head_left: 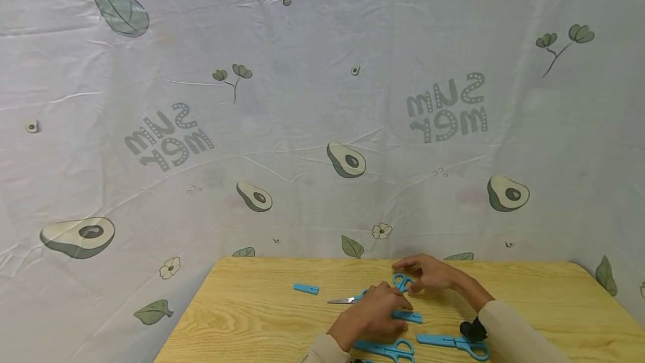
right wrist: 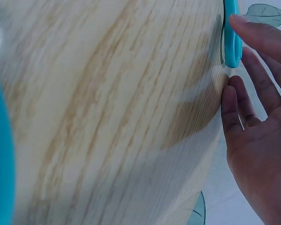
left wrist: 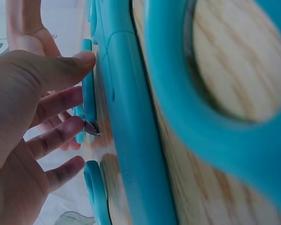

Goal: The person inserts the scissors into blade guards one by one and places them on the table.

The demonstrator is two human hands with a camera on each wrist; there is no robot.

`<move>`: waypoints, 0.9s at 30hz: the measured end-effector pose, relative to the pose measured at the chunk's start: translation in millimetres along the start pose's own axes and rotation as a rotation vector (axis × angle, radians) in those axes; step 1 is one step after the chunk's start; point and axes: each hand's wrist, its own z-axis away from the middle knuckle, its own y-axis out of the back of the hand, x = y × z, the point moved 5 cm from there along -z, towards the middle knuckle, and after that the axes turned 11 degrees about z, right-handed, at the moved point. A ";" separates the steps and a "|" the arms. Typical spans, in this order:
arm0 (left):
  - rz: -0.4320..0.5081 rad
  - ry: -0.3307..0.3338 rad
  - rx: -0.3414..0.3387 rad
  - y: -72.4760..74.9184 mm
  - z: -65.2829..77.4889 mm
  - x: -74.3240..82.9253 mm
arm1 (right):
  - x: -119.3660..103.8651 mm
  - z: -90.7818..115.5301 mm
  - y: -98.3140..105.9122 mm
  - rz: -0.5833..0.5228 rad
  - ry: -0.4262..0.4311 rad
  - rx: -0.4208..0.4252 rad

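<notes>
My left hand (head_left: 375,310) reaches over the wooden table, fingers spread and slightly bent. Its thumb and fingertips are right at a blue blade cover (left wrist: 88,89), part of which shows beside the hand in the head view. Left of this hand, a pair of scissors (head_left: 344,300) points its bare blades leftward. My right hand (head_left: 433,274) arches over another pair of scissors by its blue handle loops (head_left: 401,281). In the right wrist view the thumb overlaps the blue handle (right wrist: 232,42), while other fingertips rest at the tabletop. The lower part of these scissors is hidden.
A loose blue blade cover (head_left: 305,289) lies at the back left of the table (head_left: 242,307). Nearer the front are covered blue scissors (head_left: 378,347) and another covered pair (head_left: 438,340) under the right forearm. A patterned curtain (head_left: 302,128) hangs behind.
</notes>
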 end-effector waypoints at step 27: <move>-0.084 0.073 -0.012 -2.7 -2.8 9.9 | -3.2 10.5 2.6 0.090 -0.025 0.053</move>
